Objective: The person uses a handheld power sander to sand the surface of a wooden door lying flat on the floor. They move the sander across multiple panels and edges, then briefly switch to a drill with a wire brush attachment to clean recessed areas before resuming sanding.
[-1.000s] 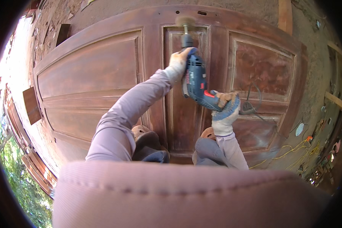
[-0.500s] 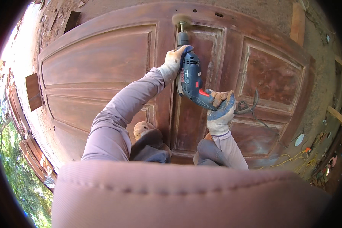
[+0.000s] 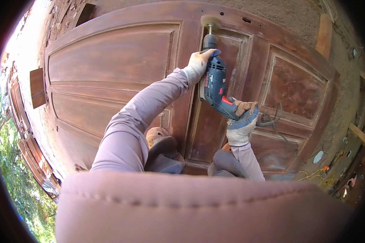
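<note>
Brown board [image 3: 38,88], green foliage [image 3: 13,174]

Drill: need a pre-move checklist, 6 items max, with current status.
1. Left grip on the drill, just behind the chuck: ok.
2. Right grip on the rear handle: ok.
3. Both grips gloved: ok.
4. Cord away from the round attachment: ok, it lies by the rear handle.
5. Attachment at rest: not ok; its blurred outline suggests it is spinning.
6. Attachment touching the wooden door: cannot tell; this view from above doesn't settle contact.
</note>
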